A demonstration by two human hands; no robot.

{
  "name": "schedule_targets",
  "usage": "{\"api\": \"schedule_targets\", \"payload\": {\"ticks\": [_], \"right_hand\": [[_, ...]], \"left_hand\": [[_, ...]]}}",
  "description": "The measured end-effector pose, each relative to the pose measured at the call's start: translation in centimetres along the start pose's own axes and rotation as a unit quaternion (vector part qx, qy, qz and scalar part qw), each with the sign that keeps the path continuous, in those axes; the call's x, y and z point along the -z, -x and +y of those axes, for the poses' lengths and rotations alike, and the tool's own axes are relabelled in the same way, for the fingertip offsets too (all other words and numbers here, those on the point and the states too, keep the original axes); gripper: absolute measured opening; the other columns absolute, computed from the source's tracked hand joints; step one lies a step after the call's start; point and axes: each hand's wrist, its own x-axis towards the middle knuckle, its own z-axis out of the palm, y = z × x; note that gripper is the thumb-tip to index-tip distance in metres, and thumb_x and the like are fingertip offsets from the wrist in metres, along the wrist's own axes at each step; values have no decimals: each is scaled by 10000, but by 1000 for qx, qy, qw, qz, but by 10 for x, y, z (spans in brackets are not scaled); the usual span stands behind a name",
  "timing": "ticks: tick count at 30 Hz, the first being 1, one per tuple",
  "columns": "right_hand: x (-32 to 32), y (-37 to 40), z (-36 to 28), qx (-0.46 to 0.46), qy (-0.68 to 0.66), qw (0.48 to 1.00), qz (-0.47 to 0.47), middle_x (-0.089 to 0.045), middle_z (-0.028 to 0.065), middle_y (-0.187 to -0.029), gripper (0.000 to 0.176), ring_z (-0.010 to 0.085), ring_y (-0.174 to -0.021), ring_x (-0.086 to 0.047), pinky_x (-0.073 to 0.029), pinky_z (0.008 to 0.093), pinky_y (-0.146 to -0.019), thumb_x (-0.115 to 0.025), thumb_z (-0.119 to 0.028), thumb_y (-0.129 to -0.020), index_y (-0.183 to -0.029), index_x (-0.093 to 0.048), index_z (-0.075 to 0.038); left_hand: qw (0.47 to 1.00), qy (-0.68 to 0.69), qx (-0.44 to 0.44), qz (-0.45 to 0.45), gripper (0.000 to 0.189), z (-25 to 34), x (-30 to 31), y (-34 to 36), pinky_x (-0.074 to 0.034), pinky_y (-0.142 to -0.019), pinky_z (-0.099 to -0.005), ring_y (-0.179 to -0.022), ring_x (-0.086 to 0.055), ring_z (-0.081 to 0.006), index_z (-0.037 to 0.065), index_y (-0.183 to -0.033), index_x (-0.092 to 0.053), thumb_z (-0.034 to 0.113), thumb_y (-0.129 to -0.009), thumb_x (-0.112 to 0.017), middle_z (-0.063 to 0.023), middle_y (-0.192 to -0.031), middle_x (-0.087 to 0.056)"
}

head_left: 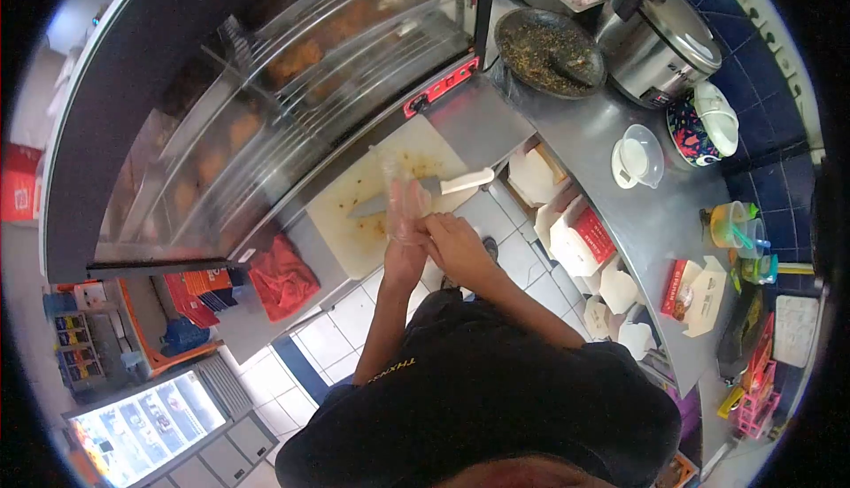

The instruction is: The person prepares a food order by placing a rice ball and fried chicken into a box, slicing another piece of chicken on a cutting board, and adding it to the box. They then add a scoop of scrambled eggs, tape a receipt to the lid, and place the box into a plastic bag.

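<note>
A loose, clear plastic glove covers my left hand, its fingers stretched out over the cutting board. At the left wrist, my right hand is bare and its fingers are closed on the glove's cuff. Beneath the hands lies a white cutting board with brown and yellowish stains and crumbs. A large knife with a white handle rests on it, the handle pointing right. Part of its blade is hidden behind my left hand.
A glass display cabinet with fried food stands beyond the board. On the right counter are a stone mortar, a rice cooker, a plastic bowl and an open takeaway box. A red cloth lies left.
</note>
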Motion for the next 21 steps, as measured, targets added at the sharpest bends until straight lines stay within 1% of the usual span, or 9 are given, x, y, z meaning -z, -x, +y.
{"api": "schedule_targets", "payload": {"ticks": [1,4,6,7,9,13,15,19,21], "right_hand": [[1,-3,7,2,-2,1000,4,-625,191,-1089,287,395,-1036,-586,-465,490,-875,-643,-225,-927,-1125,-584,-26],[12,-15,21,113,53,988,88,-625,169,-1032,225,384,-980,-589,-475,489,-874,-634,-178,-910,-1082,-596,-39],[25,-17,26,168,-4,986,12,-621,150,-1003,211,357,-963,-595,-483,472,-884,-650,-175,-885,-1047,-609,-47],[34,-21,31,176,-6,984,14,-621,150,-1003,211,357,-963,-595,-483,472,-884,-650,-175,-885,-1047,-609,-47],[52,-31,44,217,7,976,-3,-616,132,-997,185,329,-952,-599,-487,452,-868,-657,-166,-878,-1022,-618,-57],[73,-49,71,266,-8,964,3,-619,130,-1000,199,324,-958,-604,-488,447,-849,-648,-179,-886,-1044,-623,-59],[73,-54,78,282,33,948,-146,-634,111,-1041,230,305,-1023,-611,-498,465,-857,-634,-247,-913,-1091,-632,-102],[75,-56,88,298,-55,919,-251,-639,118,-1025,237,306,-1046,-609,-488,485,-855,-616,-278,-938,-1099,-642,-106],[76,-98,110,282,-108,953,22,-647,153,-1053,266,361,-1041,-630,-488,487,-906,-601,-304,-976,-1115,-630,-79]], "left_hand": [[1000,-4,-2,-3,794,-2,-4,-8,-208,-1216,-512,-1527,-189,-345,174,-1632,-62,484,-1033,-483,-156,-1679,-128],[997,6,22,78,788,-8,-15,-35,-227,-1211,-528,-1511,-231,-349,164,-1624,-79,510,-1036,-473,-169,-1661,-174],[975,29,75,206,791,-7,-21,-54,-261,-1198,-532,-1490,-273,-354,157,-1606,-138,565,-1020,-479,-179,-1633,-229],[975,25,68,208,791,-12,-22,-61,-261,-1198,-532,-1490,-273,-354,157,-1606,-138,565,-1020,-479,-179,-1633,-229],[933,150,103,309,832,-25,-22,-73,-302,-1178,-520,-1476,-296,-352,138,-1576,-208,650,-981,-484,-177,-1611,-271],[919,187,135,319,916,-19,-34,-91,-294,-1163,-562,-1478,-287,-369,201,-1599,-211,791,-922,-391,-192,-1627,-239],[947,167,146,232,979,3,-50,-98,-232,-1143,-650,-1464,-283,-412,256,-1609,-215,888,-864,-279,-160,-1636,-253],[955,135,71,253,952,14,-48,-97,-147,-1159,-648,-1497,-229,-405,367,-1616,-164,919,-840,-188,-121,-1670,-202],[948,98,12,303,944,18,-37,-93,-105,-1171,-631,-1508,-209,-395,336,-1618,-175,898,-861,-208,-85,-1672,-219]]}}
